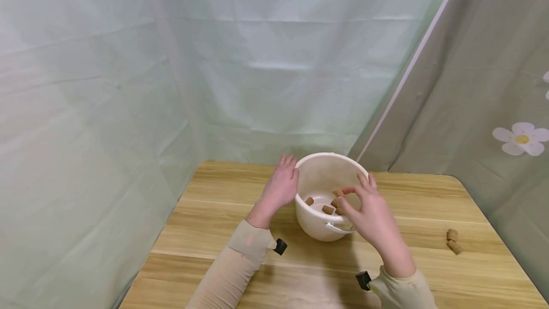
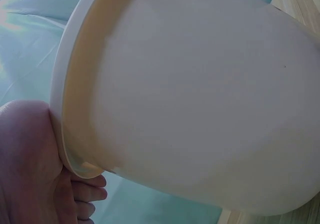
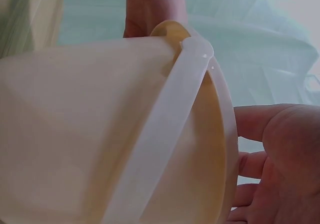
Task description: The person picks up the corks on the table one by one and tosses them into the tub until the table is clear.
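Note:
A white bucket (image 1: 318, 223) stands on the table with several brown corks (image 1: 328, 210) inside. At its left side, my left hand (image 1: 280, 182) holds the rim, thumb at the edge and fingers along the outside. The left wrist view shows that hand (image 2: 30, 169) against the bucket's rim (image 2: 57, 84). Over the right part of the opening, my right hand (image 1: 371, 209) pinches a cork (image 1: 338, 192) between thumb and index finger. In the right wrist view, the bucket wall hides the fingertips of the right hand (image 3: 285, 159) and the cork.
Two more corks (image 1: 452, 235) lie touching each other on the wooden table (image 1: 429, 280), right of the bucket. The bucket's handle (image 3: 160, 129) hangs down its near side. Pale curtains (image 1: 274, 61) hang behind the table and along its sides.

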Available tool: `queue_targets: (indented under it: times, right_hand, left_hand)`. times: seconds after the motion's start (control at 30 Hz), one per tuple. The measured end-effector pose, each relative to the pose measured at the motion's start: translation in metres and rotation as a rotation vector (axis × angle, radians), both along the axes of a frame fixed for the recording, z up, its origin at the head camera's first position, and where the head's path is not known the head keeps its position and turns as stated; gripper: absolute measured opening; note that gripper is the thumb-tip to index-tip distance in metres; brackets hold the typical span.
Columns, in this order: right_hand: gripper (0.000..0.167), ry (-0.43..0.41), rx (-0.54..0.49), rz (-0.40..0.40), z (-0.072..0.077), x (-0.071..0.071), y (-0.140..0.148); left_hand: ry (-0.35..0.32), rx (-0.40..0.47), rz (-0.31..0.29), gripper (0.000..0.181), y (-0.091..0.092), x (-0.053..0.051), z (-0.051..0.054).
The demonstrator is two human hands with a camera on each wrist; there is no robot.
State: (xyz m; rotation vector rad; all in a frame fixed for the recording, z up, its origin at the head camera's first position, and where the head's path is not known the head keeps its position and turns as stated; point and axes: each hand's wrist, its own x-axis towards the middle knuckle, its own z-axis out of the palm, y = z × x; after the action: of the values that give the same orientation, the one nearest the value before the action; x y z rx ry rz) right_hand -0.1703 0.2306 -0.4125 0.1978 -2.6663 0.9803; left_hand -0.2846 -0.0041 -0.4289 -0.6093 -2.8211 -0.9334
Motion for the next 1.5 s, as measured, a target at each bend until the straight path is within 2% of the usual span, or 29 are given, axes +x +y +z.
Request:
queue_targets:
  times: [0.97, 1.5]
  right_hand:
    - [0.019, 0.021, -0.011, -0.027, -0.0008, 0.0042, 0.0042]
    - [0.029, 0.025, -0.027, -0.019, -0.0021, 0.0075, 0.0092]
  left_hand:
    - [-0.009, 0.011, 0.003, 0.052, 0.0003, 0.0038, 0.0003]
    - [-0.011, 0.019, 0.012, 0.052, -0.0025, 0.0052, -0.0005]
